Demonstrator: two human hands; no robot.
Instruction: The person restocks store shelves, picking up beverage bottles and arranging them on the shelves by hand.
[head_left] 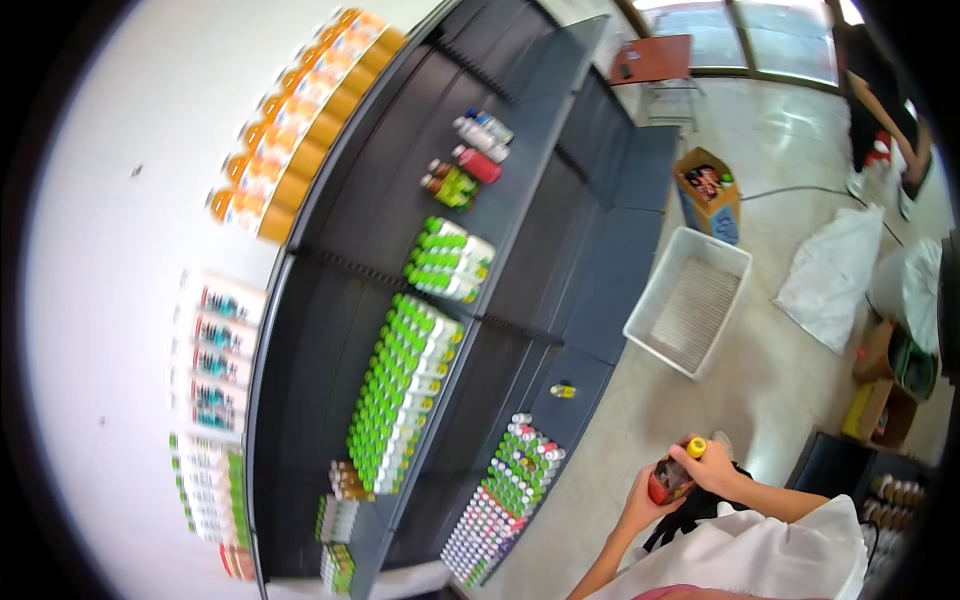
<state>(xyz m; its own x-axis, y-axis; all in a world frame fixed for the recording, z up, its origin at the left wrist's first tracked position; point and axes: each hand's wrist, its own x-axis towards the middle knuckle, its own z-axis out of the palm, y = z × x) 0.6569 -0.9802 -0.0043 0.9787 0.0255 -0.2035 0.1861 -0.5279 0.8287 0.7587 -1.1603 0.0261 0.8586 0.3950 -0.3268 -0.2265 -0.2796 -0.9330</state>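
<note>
A dark bottle [668, 482] with a yellow cap and a red part on its label is held in front of my body, at the lower right. My left hand [642, 503] is wrapped round the lower side of the bottle. The fingers of my right hand [712, 468] are closed on its upper end, beside the yellow cap. To the left of my hands stands a dark shelf [585, 365] with many bottles [405, 390] with green caps, and rows of small bottles [505, 500] on its lowest level.
A white plastic crate [738, 262] lies on the floor ahead, near a cardboard box [715, 215] of packages. White sacks [835, 275] and open boxes [885, 415] are on the right. Another person [885, 110] is at the upper right. A red table [655, 60] stands by the windows.
</note>
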